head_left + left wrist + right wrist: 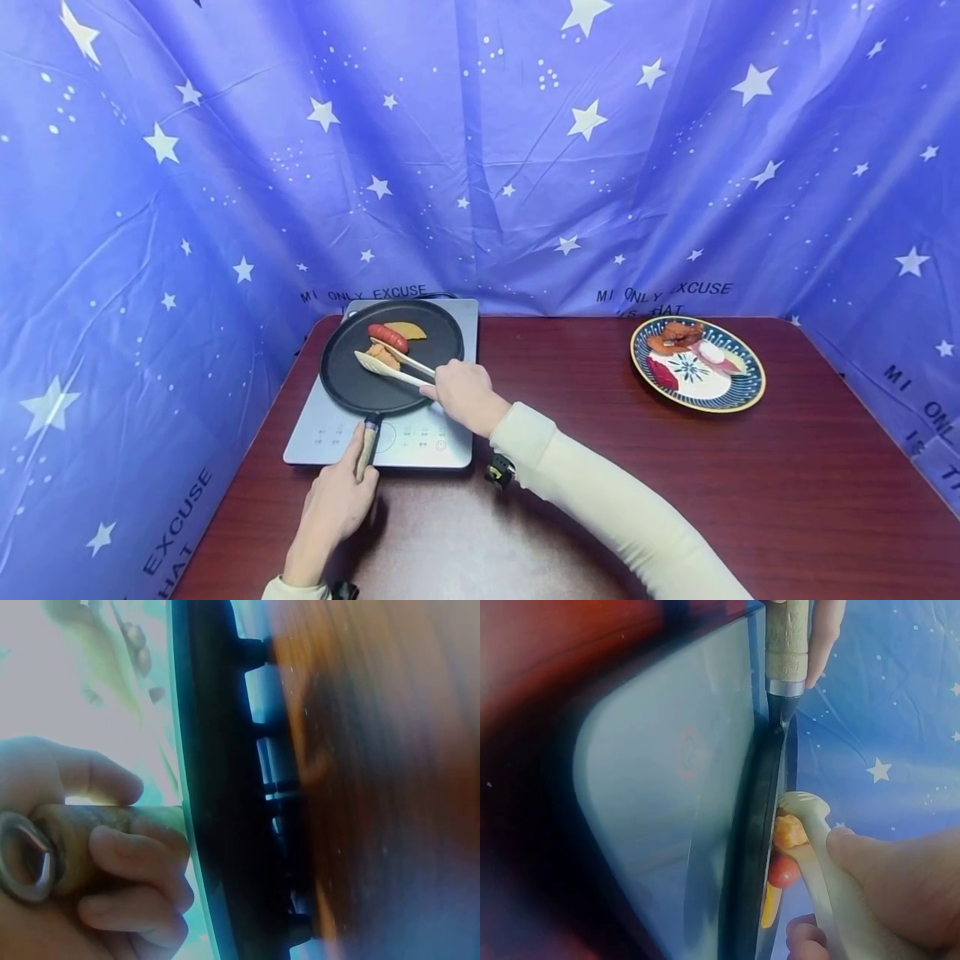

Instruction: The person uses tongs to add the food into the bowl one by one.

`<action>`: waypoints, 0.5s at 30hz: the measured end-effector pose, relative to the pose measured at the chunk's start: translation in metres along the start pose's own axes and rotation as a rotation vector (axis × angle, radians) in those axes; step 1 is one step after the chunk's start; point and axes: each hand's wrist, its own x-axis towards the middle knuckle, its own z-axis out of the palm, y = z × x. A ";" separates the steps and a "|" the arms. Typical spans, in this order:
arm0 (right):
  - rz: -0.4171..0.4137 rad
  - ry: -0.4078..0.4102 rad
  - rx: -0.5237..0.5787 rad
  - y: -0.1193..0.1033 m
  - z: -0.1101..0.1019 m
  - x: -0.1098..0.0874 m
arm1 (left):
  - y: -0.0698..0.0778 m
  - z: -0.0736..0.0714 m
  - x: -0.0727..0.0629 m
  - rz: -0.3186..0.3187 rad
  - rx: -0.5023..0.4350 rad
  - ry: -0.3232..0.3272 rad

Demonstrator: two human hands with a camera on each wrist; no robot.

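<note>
My left hand point(339, 500) grips the wooden handle point(71, 840) of a round black frying pan point(345, 367), its fingers curled round it in the left wrist view. In my right hand point(468, 393) is a pair of cream tongs point(408, 380), held over the pan. A golden-brown fried piece point(789, 831) is between the tongs' tips; whether they squeeze it I cannot tell. Just beyond it in the pan lie a scored red sausage point(390, 337) and a yellow, flat curved piece point(408, 330).
Beneath the pan is a silver induction cooker point(311, 442) on a reddish-brown table point(555, 392). At the right back stands a patterned plate point(756, 390) holding a brown fried piece point(678, 336), a red piece point(662, 373) and other food. A blue starry curtain point(480, 150) surrounds the table.
</note>
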 end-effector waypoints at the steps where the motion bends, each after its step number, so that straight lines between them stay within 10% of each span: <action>1: 0.000 -0.003 0.000 -0.001 -0.001 0.001 | 0.000 0.000 0.000 -0.002 -0.002 0.000; 15: 0.016 -0.063 -0.005 -0.006 -0.001 0.018 | 0.000 0.001 0.000 -0.006 -0.013 0.007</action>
